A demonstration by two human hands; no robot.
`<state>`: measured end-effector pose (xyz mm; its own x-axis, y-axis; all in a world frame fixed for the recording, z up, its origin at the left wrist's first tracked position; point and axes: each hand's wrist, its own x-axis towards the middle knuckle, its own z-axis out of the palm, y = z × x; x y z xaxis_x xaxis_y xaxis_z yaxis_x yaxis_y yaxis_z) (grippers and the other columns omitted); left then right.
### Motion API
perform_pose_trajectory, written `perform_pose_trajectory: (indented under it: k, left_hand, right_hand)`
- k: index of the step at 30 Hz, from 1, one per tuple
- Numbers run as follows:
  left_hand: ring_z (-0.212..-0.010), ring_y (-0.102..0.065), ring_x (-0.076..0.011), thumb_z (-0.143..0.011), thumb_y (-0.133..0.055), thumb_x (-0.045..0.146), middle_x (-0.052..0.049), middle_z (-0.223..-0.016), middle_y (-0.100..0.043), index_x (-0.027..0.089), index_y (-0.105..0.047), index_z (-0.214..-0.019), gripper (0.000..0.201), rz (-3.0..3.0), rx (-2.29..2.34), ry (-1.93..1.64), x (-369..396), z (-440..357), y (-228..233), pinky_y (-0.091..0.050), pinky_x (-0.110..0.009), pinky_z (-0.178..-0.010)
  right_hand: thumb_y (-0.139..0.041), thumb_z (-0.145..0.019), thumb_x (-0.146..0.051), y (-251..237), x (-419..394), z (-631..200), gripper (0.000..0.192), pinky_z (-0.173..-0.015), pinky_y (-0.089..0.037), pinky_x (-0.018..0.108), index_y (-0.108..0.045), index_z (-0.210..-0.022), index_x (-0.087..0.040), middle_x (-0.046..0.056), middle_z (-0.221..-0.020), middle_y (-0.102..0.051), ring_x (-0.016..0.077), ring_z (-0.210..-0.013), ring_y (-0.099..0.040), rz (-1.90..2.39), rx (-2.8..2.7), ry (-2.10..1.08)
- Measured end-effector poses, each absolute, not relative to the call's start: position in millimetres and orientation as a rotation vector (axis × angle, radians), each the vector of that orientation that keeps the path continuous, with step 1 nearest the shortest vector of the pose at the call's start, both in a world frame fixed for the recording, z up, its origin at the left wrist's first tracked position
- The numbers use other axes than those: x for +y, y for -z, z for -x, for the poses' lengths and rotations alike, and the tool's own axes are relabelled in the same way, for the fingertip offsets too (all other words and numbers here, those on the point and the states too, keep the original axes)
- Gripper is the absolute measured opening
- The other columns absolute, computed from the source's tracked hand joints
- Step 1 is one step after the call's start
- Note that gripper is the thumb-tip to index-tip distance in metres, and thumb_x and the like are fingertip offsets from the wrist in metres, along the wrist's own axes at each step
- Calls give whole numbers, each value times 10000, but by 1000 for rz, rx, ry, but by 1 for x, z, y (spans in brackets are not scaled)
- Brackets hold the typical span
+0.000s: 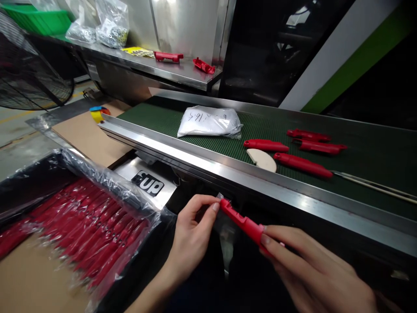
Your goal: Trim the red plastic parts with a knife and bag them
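My right hand [302,256] is closed around the near end of a red plastic handle-shaped part [243,221], which slants up to the left. At the part's far tip, my left hand [195,230] pinches thumb and forefinger on the edge of a clear plastic bag [227,248]. The bag hangs down below the part's tip, its outline faint against the dark. On the green conveyor belt ahead lie several similar red parts [302,165], a cream half-disc [262,159] and a pair of long thin metal rods [374,184].
A lined bin [164,219] at left holds rows of bagged red parts [97,226] and cardboard. A white packet [210,121] lies on the belt behind the metal rail [195,157]. Farther back are a steel shelf [185,76], bags of hardware [112,32] and a fan [29,65].
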<state>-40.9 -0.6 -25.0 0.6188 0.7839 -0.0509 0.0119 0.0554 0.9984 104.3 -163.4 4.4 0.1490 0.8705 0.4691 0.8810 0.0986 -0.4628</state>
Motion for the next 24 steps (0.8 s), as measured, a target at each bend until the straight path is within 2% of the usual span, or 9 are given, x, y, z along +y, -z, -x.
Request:
perform_pose_trajectory:
  k: [3, 6, 8, 11, 14, 17, 19, 21, 24]
  left_hand:
    - [-842, -563, -126, -920, -589, 256, -7, -906, -586, 213, -681, -905, 102, -1461, 677, -743, -1, 43, 30, -437, -223, -745]
    - [-848, -571, -111, -933, -562, 195, -8, -933, -569, 238, -689, -954, 135, -1592, 630, -821, -3, 46, 37, -443, -214, -739]
    - [-857, -583, -110, -934, -550, 159, -12, -951, -583, 241, -683, -983, 164, -1661, 621, -881, -7, 49, 42, -453, -215, -744]
    - [-893, -596, -123, -918, -554, 113, -19, -977, -601, 227, -666, -987, 174, -1684, 639, -953, -16, 50, 51, -472, -230, -781]
    - [-912, -604, -140, -912, -537, 89, -36, -992, -609, 202, -643, -986, 172, -1683, 656, -969, -26, 50, 57, -488, -252, -803]
    - [-904, -602, -147, -915, -510, 83, -54, -1002, -605, 188, -635, -1001, 184, -1704, 627, -970, -28, 53, 59, -493, -261, -794]
    - [-887, -590, -150, -912, -506, 89, -63, -986, -591, 183, -642, -1006, 191, -1731, 603, -967, -23, 57, 58, -490, -267, -786]
    - [-865, -569, -150, -916, -502, 107, -67, -956, -562, 173, -647, -993, 176, -1742, 645, -951, -18, 63, 58, -481, -271, -771]
    - [-813, -555, -140, -919, -503, 120, -60, -888, -550, 152, -639, -905, 140, -1739, 738, -890, -17, 71, 60, -469, -248, -711]
  right_hand:
    - [-560, -797, 0, 1, -165, -113, 562, -897, -591, 302, -530, -1339, -147, 117, -1189, -646, 222, -1118, -619, 1630, -1969, 24]
    - [-538, -749, 59, 3, -163, -112, 552, -924, -579, 359, -558, -1280, -89, 138, -1151, -664, 243, -1110, -620, 1559, -2027, 119]
    - [-566, -751, 55, 7, -159, -102, 495, -864, -595, 332, -600, -1215, -115, 110, -1071, -692, 220, -1007, -661, 1589, -1904, 191]
    - [-637, -801, -29, 20, -152, -77, 305, -741, -600, 265, -655, -1060, -190, 51, -948, -703, 168, -812, -692, 1755, -1365, 228]
    - [-623, -876, -160, 36, -144, -53, 121, -629, -596, 221, -656, -979, -214, 19, -869, -714, 154, -699, -703, 1781, -843, -10]
    - [-602, -905, -209, 43, -140, -48, 98, -601, -591, 203, -652, -987, -222, -1, -835, -721, 146, -664, -703, 1782, -775, -182]
    - [-605, -893, -187, 43, -143, -60, 123, -699, -595, 232, -666, -992, -227, 17, -929, -713, 158, -773, -703, 1804, -1014, -136]
    - [-597, -877, -166, 42, -149, -81, 202, -813, -580, 286, -679, -1046, -239, 42, -1044, -685, 200, -972, -665, 1775, -1420, -47]
    - [-598, -843, -152, 47, -151, -115, 350, -877, -560, 312, -666, -1152, -302, 29, -1103, -667, 236, -1167, -568, 1666, -1945, 34]
